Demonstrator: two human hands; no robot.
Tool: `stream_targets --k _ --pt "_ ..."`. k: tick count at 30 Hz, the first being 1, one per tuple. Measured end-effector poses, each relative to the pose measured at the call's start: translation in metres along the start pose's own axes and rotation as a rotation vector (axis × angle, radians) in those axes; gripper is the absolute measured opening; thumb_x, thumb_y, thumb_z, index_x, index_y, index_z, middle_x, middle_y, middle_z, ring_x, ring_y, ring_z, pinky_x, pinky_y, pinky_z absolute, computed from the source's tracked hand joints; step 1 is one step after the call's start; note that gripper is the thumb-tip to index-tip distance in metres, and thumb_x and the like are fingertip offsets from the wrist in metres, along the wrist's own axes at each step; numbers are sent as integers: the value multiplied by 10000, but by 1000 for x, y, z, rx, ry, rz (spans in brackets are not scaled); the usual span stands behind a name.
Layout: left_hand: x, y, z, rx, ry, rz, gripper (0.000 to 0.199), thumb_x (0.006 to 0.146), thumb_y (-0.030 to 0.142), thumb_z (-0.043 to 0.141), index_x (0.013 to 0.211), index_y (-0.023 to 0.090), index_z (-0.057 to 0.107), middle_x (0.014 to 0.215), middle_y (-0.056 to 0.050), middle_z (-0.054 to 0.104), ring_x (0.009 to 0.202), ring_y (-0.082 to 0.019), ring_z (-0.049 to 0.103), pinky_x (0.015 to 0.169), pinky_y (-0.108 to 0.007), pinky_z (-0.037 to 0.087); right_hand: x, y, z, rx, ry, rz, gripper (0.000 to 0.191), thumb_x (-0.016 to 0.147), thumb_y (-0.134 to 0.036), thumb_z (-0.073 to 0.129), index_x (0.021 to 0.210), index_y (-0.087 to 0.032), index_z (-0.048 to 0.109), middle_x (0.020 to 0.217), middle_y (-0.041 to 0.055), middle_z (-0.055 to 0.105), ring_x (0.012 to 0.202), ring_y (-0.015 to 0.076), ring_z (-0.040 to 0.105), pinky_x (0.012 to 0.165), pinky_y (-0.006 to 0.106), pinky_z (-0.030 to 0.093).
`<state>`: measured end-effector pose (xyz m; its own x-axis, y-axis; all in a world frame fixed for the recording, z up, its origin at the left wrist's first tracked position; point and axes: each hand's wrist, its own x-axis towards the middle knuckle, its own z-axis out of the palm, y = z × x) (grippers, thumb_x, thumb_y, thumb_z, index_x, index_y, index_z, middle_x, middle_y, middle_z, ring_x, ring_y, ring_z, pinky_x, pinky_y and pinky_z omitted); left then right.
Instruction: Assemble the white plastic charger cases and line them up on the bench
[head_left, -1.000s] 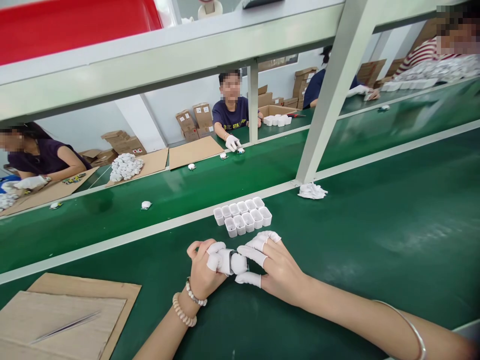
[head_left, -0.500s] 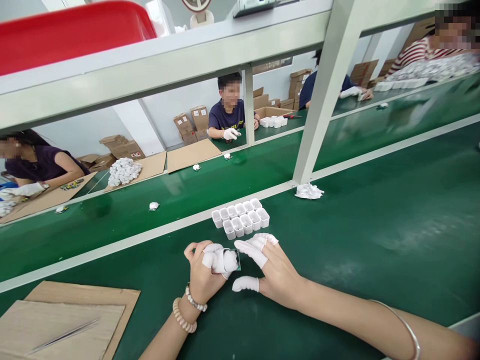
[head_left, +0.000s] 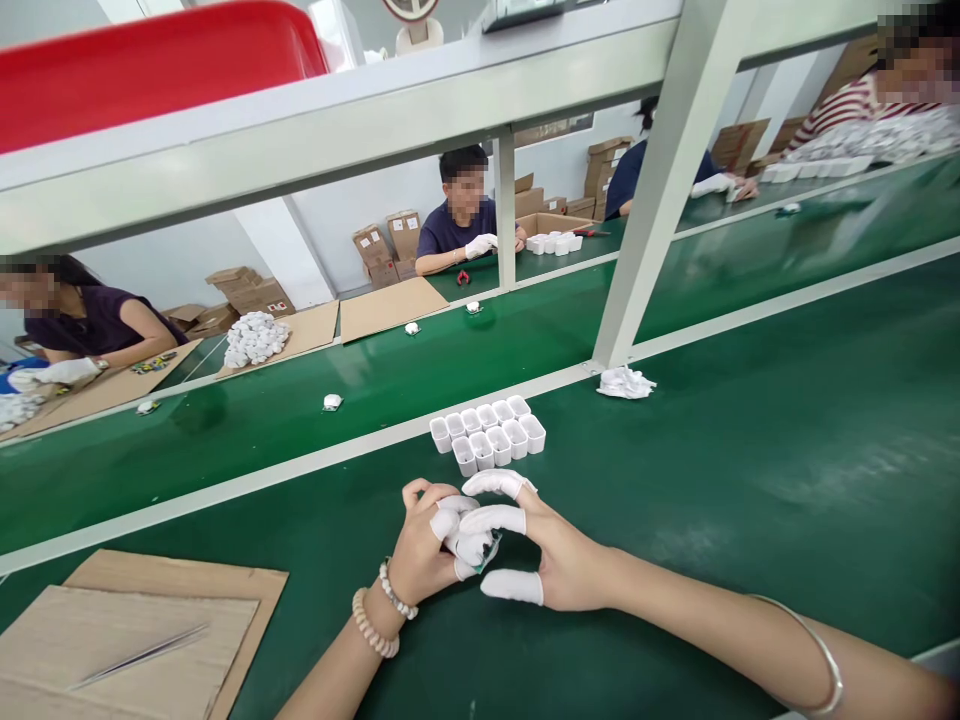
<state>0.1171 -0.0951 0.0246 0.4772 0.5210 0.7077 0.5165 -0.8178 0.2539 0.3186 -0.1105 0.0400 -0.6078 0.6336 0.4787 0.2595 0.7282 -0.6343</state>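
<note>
My left hand, with white finger cots, is closed around a white plastic housing. At the housing's mouth shows a white padded part with a green circuit board. My right hand, also in finger cots, reaches over from the right with fingers spread. Its middle fingertip overlaps the white part, perhaps touching it, while the thumb stays apart below. Just beyond both hands stand several open white housings in two rows on the green table.
Cardboard sheets with tweezers lie at the left. Crumpled white gloves rest near the frame post. Behind a pale rail, a green conveyor belt carries small white pieces. Co-workers sit across it.
My right fingers have closed in over the white part, and the circuit board has tilted and sunk partly behind them. Pieces on the conveyor have shifted right. A co-worker's gloved hand has moved.
</note>
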Motion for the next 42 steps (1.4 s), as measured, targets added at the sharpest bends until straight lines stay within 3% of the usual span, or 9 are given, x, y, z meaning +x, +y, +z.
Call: stream_targets --k 5,8,11,14,17,19,26,36,42 --pt "-2 -1 1 39 8 26 156 810 278 626 946 211 592 863 -41 695 780 -184 623 787 -382 361 4 0 0 135 -15 59 238 796 -283 702 1007 -239 600 1247 89 471 1238 232 446 1052 419 389" --pt "-2 -2 1 65 28 22 149 826 283 623 948 202 596 857 -42 688 777 -182 624 781 -378 358 5 1 2 194 -22 82 269 804 -264 697 1049 -247 589 1249 88 475 1244 231 446 1063 428 372" --pt "-3 -2 0 90 70 23 160 847 300 610 969 198 592 872 -47 679 781 -180 626 779 -371 347 3 4 6 309 59 110 272 824 -262 674 1074 -251 569 1234 79 494 1214 218 471 1047 415 386" --pt "-5 -4 0 133 106 28 197 866 314 589 1033 212 605 923 -58 682 816 -192 630 795 -376 335 1 10 11 456 104 224 480 814 -292 688 1239 -258 467 1213 77 518 1136 205 514 997 405 429" --pt "-9 -5 1 177 102 47 192 858 263 574 1042 240 624 955 -54 689 841 -197 631 805 -376 330 0 16 15 670 1 336 822 749 -307 751 1417 -250 275 1179 84 558 1067 200 559 961 414 454" --pt "-11 -4 3 177 97 52 193 845 242 580 1031 249 631 958 -52 692 851 -198 634 805 -372 332 0 18 16 771 -26 365 889 699 -305 789 1426 -239 282 1155 81 584 1051 204 573 954 420 455" --pt "-10 1 5 143 96 33 185 840 306 617 1018 255 625 961 -52 697 851 -200 643 808 -372 338 4 14 15 903 45 443 742 590 -271 842 1240 -216 487 1085 63 631 1004 216 596 903 404 463" --pt "-5 5 3 141 75 54 251 842 356 646 1031 197 599 961 -71 678 842 -198 626 796 -374 351 8 11 14 1045 112 555 542 563 -193 833 1015 -196 533 832 -27 610 787 151 602 713 287 481" --pt "-6 3 3 141 46 68 218 866 316 620 1035 183 580 984 -82 672 864 -199 617 807 -371 356 8 15 16 1047 120 552 545 563 -178 848 1016 -187 546 846 -23 608 802 149 602 758 301 481"
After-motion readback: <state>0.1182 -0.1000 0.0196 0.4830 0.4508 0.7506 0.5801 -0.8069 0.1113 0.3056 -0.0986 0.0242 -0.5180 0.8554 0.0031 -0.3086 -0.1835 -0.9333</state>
